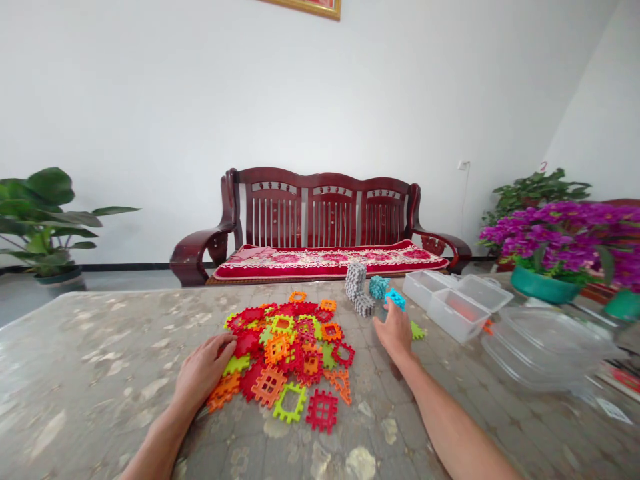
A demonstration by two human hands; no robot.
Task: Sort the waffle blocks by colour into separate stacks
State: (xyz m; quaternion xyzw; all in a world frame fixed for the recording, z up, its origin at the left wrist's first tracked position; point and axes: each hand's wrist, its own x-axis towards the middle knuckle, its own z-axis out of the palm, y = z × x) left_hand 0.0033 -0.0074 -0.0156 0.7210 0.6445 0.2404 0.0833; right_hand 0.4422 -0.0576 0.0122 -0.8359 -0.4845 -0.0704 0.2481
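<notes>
My left hand (203, 370) lies at the left edge of a loose heap of interlocking plastic building pieces, fingers stretched out over a red piece (247, 343). Red, orange and yellow-green squares with toothed edges make up the heap, many with window-like openings, such as a yellow-green frame (290, 403) at the front. My right hand (395, 331) reaches to a bright blue stack of pieces (395, 298). Its fingertips touch the stack, while the thumb stands apart to the left. Beside it are a teal stack (379, 287) and grey stacked pieces (356, 283).
Right of my right hand stand a clear divided plastic box (457, 313) and a clear lid (545, 350). A green piece (417, 331) lies near my wrist. Purple flowers in a green pot (545, 283) stand at right. Beyond the patterned table (125, 333) is a wooden bench (325, 180).
</notes>
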